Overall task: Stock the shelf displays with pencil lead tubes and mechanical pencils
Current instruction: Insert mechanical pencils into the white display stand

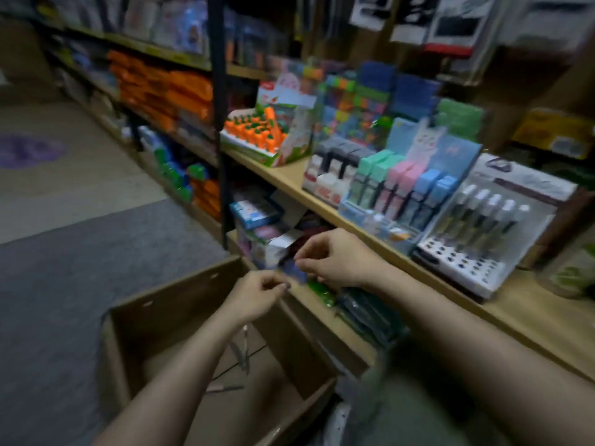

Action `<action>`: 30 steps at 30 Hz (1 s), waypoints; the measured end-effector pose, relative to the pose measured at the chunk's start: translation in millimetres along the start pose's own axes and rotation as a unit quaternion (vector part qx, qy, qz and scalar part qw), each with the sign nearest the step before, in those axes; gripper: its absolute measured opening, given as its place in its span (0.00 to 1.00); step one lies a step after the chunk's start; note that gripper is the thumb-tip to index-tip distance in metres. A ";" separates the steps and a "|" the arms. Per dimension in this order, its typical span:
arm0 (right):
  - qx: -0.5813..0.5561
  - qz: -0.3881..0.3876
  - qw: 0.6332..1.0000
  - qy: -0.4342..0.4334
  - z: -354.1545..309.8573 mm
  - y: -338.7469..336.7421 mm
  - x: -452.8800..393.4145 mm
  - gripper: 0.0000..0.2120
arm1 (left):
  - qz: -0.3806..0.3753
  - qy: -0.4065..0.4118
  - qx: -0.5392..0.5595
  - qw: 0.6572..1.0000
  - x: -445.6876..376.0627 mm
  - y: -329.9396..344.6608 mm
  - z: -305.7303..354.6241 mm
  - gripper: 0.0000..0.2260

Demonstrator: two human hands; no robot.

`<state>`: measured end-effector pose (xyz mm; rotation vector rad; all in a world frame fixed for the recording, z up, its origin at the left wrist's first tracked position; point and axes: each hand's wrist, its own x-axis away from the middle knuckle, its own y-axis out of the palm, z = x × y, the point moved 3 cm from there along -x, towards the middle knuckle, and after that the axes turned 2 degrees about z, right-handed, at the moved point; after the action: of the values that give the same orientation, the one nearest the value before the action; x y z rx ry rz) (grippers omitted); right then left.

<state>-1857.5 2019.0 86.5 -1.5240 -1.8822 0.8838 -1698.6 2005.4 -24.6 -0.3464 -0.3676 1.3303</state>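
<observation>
My right hand [335, 262] pinches a small blue packet [294, 271] in front of the lower shelf. My left hand [257, 292] hovers just below and left of it, fingers curled with the tips close to the packet; the blur hides whether they touch it. On the upper shelf stands a display of pastel lead tubes [405, 191] in green, pink and blue, backed by a blue card. Right of it a white perforated stand [473, 239] holds several mechanical pencils. A few loose pencils [240, 352] lie in the open cardboard box [180, 284] below my hands.
An orange carrot-themed display box [257, 136] and black-capped white bottles [331, 169] sit on the wooden shelf [531, 313]. Dark and green packets [360, 309] lie on the lower shelf. A black upright post [220, 123] divides the shelving. Grey carpet [64, 268] spreads left.
</observation>
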 end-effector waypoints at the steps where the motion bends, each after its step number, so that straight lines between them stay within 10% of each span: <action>1: 0.012 -0.025 1.000 0.010 0.6 26.9 -11.2 0.05 | 0.027 -0.061 0.028 0.997 5.2 -6.2 -30.0 0.08; 7: -0.005 -0.112 0.987 0.117 41.3 174.1 -60.2 0.03 | 0.182 -0.372 0.151 0.898 38.0 -10.5 -184.9 0.01; 13: -0.010 -0.138 0.955 0.263 107.2 279.0 -83.5 0.06 | 0.134 -0.520 0.149 0.830 51.7 29.4 -262.6 0.06; 30: 0.069 -0.108 0.972 0.198 160.2 377.3 -127.6 0.34 | 0.370 -0.435 0.022 0.821 -10.7 56.7 -296.0 0.07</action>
<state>-1722.9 1922.7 -309.6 -1.2715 -1.6195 0.5509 -1617.0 1996.3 -314.8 0.2343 -1.0355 2.2377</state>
